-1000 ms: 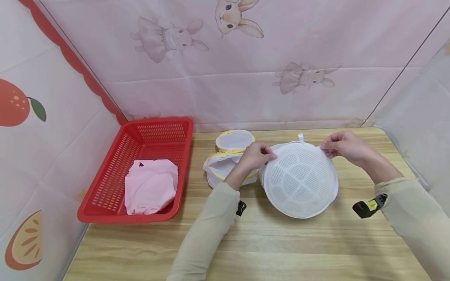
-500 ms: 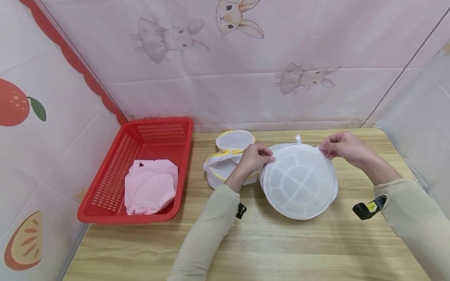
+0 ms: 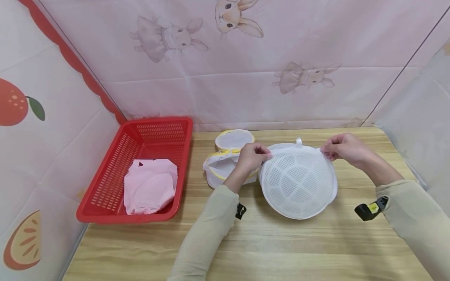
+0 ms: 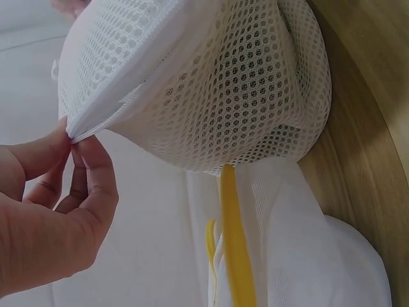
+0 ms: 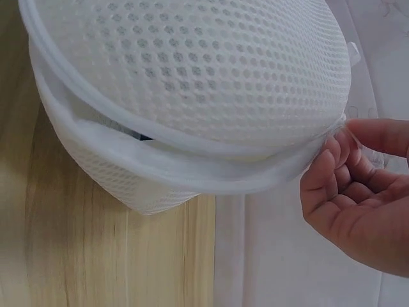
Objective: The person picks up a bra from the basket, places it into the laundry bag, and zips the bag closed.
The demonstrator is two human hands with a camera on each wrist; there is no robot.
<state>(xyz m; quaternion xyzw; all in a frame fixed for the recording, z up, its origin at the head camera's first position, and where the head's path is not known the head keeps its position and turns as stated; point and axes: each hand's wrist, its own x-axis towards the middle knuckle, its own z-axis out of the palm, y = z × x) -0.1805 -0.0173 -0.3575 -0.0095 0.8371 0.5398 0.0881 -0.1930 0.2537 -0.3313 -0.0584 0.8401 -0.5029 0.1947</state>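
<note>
Left hand (image 3: 251,158): one, pinching the upper left edge of the white mesh bag (image 3: 299,183).
Right hand (image 3: 346,148): one, well apart from the other, pinching the bag's upper right edge.
White mesh bag: one, round-topped, on the desk (image 3: 274,249) between both hands, a narrow gap along its rim.
Yellow-trimmed white mesh pieces (image 3: 225,166): two, just beside the left hand; cannot tell whether joined.
Red basket (image 3: 105,218): one, farthest left, holding one pink cloth (image 3: 151,187).
</note>
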